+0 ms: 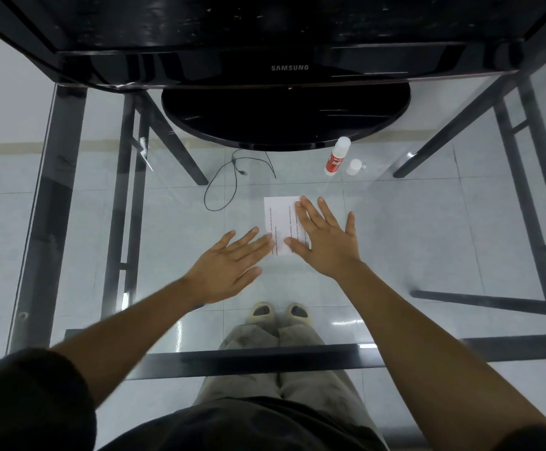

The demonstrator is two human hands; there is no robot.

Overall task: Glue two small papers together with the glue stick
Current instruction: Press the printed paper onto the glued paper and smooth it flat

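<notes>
Flat right hand (pixel 325 242) presses rectangular white paper (pixel 279 219).

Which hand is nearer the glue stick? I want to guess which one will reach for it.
Right. The right hand lies flat on the printed paper, just below the glue stick. The left hand sits farther down and left.

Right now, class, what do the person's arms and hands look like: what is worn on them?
Both hands, the left hand and the right hand, are bare: no gloves, rings or watch visible. The forearms are uncovered; short dark sleeves end near the elbows.
</notes>
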